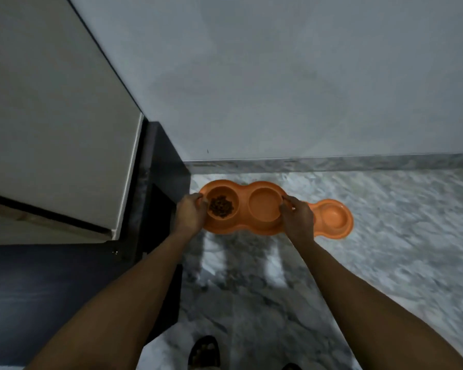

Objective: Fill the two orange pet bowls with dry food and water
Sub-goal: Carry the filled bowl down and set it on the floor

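I hold an orange double pet bowl (pixel 242 227) level above the marble floor, one hand at each end. My left hand (pixel 189 214) grips its left rim, beside the well that holds a small heap of brown dry food (pixel 221 206). My right hand (pixel 297 218) grips the right rim, next to the other well (pixel 264 205), which looks smooth; I cannot tell whether it holds water. A second orange double bowl (pixel 333 218) lies on the floor to the right, partly hidden behind my right hand; its visible well looks bare.
A grey wall with a marble skirting (pixel 332 162) runs close behind the bowls. At the left stand a pale cabinet door (pixel 54 124) and a dark counter edge (pixel 155 182). My sandalled foot (pixel 204 352) shows at the bottom on the marble floor (pixel 385 263).
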